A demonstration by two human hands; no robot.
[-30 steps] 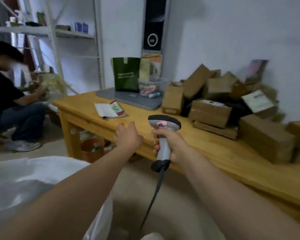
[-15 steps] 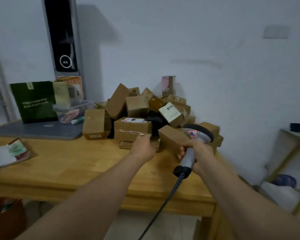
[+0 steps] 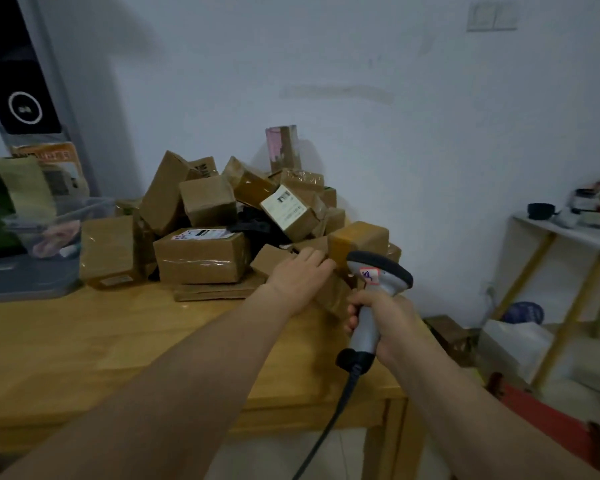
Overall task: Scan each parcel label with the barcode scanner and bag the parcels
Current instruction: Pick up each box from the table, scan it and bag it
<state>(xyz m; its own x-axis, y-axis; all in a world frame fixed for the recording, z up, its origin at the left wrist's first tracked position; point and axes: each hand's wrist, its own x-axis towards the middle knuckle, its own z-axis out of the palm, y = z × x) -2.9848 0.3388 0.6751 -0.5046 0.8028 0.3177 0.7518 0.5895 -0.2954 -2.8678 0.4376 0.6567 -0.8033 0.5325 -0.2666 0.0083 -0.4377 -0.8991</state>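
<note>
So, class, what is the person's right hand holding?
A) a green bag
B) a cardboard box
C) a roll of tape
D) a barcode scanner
D: the right hand is wrapped around the grey handle of the barcode scanner, whose cable hangs down, while the left hand reaches to the boxes.

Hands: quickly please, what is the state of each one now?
Left hand: on a brown parcel, grip cannot be told.
Right hand: closed around the barcode scanner.

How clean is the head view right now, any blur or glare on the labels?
Head view: dim, soft all over; label on the tilted parcel shows print too blurred to read; tape glare on the front box; scanner fairly sharp; wide-angle bending at edges.
</note>
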